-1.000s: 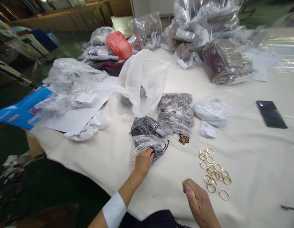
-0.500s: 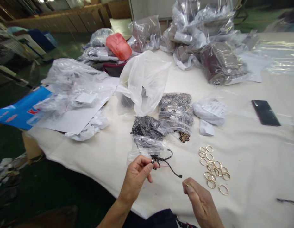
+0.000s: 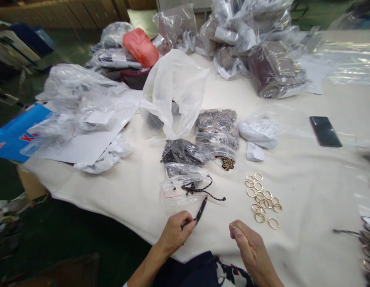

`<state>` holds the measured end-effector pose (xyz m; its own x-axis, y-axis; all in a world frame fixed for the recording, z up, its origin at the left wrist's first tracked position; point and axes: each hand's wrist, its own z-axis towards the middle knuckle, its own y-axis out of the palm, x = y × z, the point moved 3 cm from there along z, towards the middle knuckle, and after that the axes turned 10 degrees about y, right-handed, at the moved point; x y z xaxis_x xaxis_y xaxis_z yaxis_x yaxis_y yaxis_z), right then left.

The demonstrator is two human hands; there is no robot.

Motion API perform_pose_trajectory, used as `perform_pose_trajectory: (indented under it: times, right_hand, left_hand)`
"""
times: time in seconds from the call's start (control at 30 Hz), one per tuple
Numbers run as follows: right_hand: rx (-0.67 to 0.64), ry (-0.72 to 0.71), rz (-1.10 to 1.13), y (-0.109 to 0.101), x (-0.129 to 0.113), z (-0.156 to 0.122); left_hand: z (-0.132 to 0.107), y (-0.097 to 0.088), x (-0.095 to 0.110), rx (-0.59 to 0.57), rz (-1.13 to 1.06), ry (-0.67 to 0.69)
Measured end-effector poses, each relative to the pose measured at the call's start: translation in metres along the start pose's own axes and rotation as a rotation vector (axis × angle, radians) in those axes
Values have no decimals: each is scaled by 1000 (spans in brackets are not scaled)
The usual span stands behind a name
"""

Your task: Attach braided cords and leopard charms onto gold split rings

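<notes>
My left hand (image 3: pixel 176 232) is closed on a black braided cord (image 3: pixel 200 210), whose knotted length sticks up and to the right past the fingertips. To its right, my right hand (image 3: pixel 247 239) is closed in a pinch, with a small gold glint of a ring (image 3: pixel 234 227) at the fingertips; the rest of that ring is hidden by the fingers. Several gold rings (image 3: pixel 264 200) lie loose on the table beyond the right hand. Ahead of the left hand, another black cord (image 3: pixel 216 196) lies at the mouth of a clear bag of black cords (image 3: pixel 180 153).
A clear bag of leopard-print pieces (image 3: pixel 217 127) sits behind, with a crumpled white plastic bag (image 3: pixel 173 91) beside it. At right lie a dark phone (image 3: pixel 325 131) and a pile of patterned pieces (image 3: pixel 368 247). Wrapped bags (image 3: pixel 276 69) stand at the back of the white-covered table (image 3: pixel 113 191).
My left hand has drawn back toward me with a black cord, apart from the bag. The other cord stays at the bag's mouth. My right hand keeps its pinch; the view has shifted slightly.
</notes>
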<state>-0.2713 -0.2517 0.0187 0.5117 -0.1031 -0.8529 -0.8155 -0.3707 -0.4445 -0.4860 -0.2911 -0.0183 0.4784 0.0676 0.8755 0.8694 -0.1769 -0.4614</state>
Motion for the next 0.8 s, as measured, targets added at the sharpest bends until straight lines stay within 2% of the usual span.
perform_pose_trajectory:
  times: [0.1, 0.17, 0.27, 0.33, 0.43, 0.57, 0.67, 0.8]
  right_hand:
    - [-9, -2, -18, 3, 2, -1]
    - [-12, -18, -27, 5, 1, 0]
    - [-25, -62, -50, 7, -2, 1]
    - [-37, -77, -71, 5, -1, 0]
    - [9, -32, -73, -4, 4, -1]
    - [41, 5, -58, -14, 5, 1]
    - [13, -4, -48, -13, -1, 5]
    - [-6, -27, -43, -7, -7, 7]
  left_hand:
    - [17, 4, 18, 104, 281, 128]
    - [36, 14, 23, 128, 391, 151]
    - [62, 32, 20, 169, 456, 139]
    - [70, 40, 20, 187, 441, 148]
    - [62, 41, 33, 162, 348, 241]
    - [37, 34, 68, 121, 27, 435]
    - [29, 32, 84, 116, -59, 462]
    - [30, 33, 90, 151, -117, 451]
